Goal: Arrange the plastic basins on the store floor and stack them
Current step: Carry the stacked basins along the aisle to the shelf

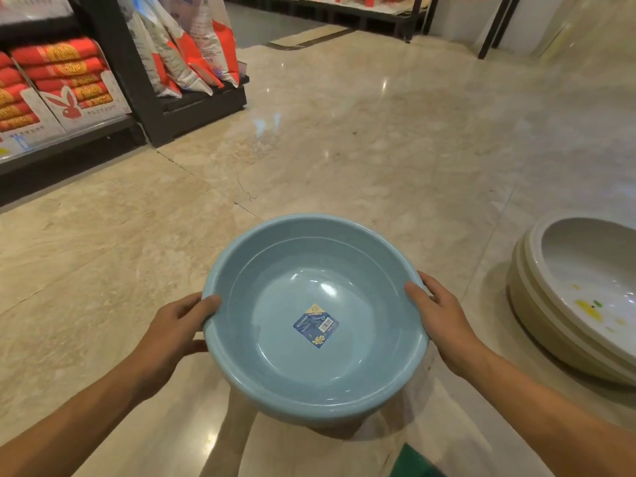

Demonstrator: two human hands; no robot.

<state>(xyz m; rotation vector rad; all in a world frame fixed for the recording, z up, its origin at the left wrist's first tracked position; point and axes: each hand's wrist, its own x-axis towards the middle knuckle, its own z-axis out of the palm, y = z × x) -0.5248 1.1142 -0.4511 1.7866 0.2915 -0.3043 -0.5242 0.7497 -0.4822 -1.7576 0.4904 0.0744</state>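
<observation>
Blue plastic basin (pixel 315 325) held above floor (pixel 344 139), rim clasped by our left hand (pixel 172 333) at 9 o'clock, right hand (pixel 442 320) at 3. Cream basin stack (pixel 564 304) at 3 o'clock. Risk: we judge smooth rim may slip; size mismatch may spoil nesting.

Glossy beige marble floor (pixel 361 139) fills the scene, catching ceiling lights, with a thin crack running across one tile. On the left, a black shelving unit (pixel 144 108) carries stacked red packages (pixel 65 68) in rabbit-logo boxes (pixel 72 108). Beside them, tall white-and-orange sacks (pixel 192 46) lean on a low black rack. Far back, another dark shelf (pixel 361 12) holds red items.
</observation>
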